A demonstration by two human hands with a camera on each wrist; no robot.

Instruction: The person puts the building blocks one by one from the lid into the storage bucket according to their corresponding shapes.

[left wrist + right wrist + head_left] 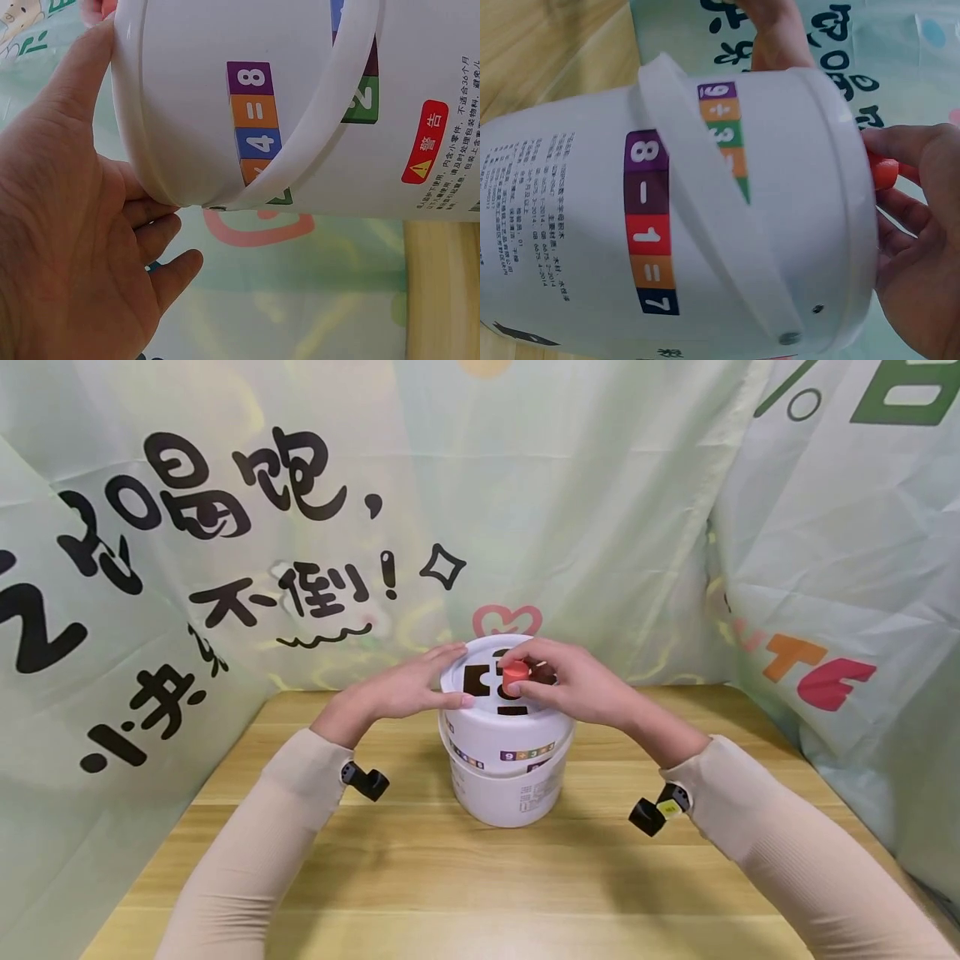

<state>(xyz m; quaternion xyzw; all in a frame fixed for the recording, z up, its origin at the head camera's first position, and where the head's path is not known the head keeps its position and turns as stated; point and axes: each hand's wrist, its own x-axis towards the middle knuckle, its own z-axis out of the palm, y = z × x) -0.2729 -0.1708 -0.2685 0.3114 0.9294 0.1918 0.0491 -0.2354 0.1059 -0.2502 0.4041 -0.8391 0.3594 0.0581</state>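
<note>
A white bucket (495, 793) stands upright on the wooden table, its white lid (454, 680) on top with dark cut-out openings. My right hand (577, 683) pinches a red cylindrical block (516, 677) between thumb and fingers, at the lid's openings. In the right wrist view, part of the red block (883, 172) shows beyond the rim. My left hand (411, 683) rests on the left side of the lid's rim, thumb toward the front and fingers toward the back. The left wrist view shows the hand (67, 202) with fingers extended against the rim.
The bucket's white handle (720, 217) hangs down across its front, over printed number strips. Behind the wooden table (360, 877) hangs a pale green printed cloth (600, 527), which also covers both sides. Small black cameras (658, 811) stick out from both wrists.
</note>
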